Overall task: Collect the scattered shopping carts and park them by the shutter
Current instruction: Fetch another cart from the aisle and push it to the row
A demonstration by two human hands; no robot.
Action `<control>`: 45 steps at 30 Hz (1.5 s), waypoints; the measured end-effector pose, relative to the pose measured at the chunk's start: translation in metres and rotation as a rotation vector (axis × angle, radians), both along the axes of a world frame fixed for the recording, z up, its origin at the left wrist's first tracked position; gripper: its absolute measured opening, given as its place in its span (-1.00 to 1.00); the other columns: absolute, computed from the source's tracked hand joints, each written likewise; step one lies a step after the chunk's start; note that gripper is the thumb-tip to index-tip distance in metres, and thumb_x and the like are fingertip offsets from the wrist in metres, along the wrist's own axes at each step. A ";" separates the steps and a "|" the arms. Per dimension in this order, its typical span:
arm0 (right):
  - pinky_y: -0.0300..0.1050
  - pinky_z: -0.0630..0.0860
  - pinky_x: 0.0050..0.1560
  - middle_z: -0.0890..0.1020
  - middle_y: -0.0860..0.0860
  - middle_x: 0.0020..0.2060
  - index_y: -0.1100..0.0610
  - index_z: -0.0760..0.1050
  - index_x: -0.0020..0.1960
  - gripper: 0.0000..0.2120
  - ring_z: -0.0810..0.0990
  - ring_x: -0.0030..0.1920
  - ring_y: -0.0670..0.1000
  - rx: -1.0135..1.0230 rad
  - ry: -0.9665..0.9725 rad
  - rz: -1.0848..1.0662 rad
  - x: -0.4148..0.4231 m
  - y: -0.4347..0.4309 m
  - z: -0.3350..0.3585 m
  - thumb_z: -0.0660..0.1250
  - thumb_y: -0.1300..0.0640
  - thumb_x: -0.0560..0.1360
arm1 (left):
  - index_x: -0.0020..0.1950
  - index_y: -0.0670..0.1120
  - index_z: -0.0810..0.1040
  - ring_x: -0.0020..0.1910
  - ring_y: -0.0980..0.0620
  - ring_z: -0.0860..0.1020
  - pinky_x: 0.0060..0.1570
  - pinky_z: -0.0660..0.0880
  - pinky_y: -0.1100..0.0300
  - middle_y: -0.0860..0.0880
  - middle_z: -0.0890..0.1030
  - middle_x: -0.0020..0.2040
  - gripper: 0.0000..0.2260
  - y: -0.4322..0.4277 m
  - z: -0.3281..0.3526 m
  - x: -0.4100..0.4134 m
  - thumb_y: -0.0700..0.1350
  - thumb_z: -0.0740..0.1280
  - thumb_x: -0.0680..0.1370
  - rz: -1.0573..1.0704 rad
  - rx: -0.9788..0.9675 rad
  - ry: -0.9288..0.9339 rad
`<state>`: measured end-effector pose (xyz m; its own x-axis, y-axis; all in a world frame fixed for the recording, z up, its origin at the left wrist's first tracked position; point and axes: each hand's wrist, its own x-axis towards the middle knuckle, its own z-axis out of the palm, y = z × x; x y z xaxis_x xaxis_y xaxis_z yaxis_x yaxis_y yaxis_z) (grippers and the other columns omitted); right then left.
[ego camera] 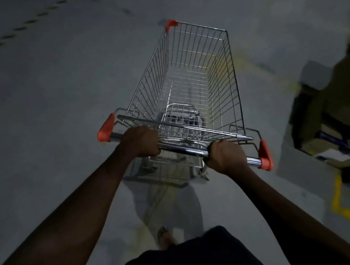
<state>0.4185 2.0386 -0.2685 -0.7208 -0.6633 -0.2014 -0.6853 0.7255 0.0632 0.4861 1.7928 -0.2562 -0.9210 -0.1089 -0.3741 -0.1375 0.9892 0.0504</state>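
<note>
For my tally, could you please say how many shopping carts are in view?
1: the shopping cart straight ahead, left hand and right hand gripping its handle; others may be out of frame.

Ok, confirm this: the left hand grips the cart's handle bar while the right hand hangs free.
Wrong on the right hand: the head view shows it gripping the handle bar too, near the right end. The left hand grips it as stated.

Left hand [142, 141] and right hand [226, 158] both grip the handle bar [184, 150] of a wire shopping cart [186, 79] on grey floor [36, 97].
</note>
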 end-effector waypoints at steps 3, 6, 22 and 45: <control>-0.08 0.51 -0.27 0.63 0.11 -0.23 0.12 0.57 -0.07 -0.68 0.63 -0.26 0.18 0.004 0.014 0.103 -0.015 -0.044 -0.002 0.24 -0.12 0.45 | 0.03 -0.09 0.60 0.03 -0.17 0.62 -0.03 0.53 0.05 -0.14 0.65 0.01 -0.68 -0.034 0.000 0.016 0.07 0.33 0.38 0.102 -0.013 0.024; -0.11 0.48 -0.27 0.63 0.07 -0.22 0.09 0.57 -0.05 -0.66 0.63 -0.24 0.13 0.039 0.035 0.212 -0.031 -0.088 -0.005 0.23 -0.16 0.46 | 0.01 -0.10 0.60 0.03 -0.16 0.62 -0.02 0.53 0.04 -0.14 0.65 0.01 -0.68 -0.065 -0.001 0.029 0.08 0.31 0.39 0.221 -0.018 0.056; -0.18 0.35 -0.44 0.49 0.09 -0.47 0.11 0.44 -0.34 -0.61 0.49 -0.50 0.08 -0.296 0.214 0.847 -0.148 -0.357 -0.025 0.12 -0.07 0.55 | -0.03 -0.06 0.64 0.05 -0.10 0.61 0.02 0.51 0.09 -0.09 0.66 -0.01 -0.68 -0.217 0.008 0.025 0.15 0.32 0.43 0.807 -0.002 0.014; -0.19 0.37 -0.47 0.46 0.08 -0.51 0.11 0.45 -0.37 -0.65 0.46 -0.55 0.09 -0.256 0.276 1.062 -0.084 -0.787 -0.031 0.51 -0.12 0.18 | -0.01 -0.08 0.60 0.02 -0.13 0.63 -0.03 0.53 0.07 -0.13 0.65 0.01 -0.65 -0.583 -0.001 0.112 0.16 0.30 0.42 1.021 -0.144 0.038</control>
<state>0.3344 1.2513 -0.2993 0.2346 -0.9661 0.1081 -0.9490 -0.2035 0.2408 0.5977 1.2102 -0.2570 -0.3752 -0.8874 -0.2679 -0.9163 0.3987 -0.0374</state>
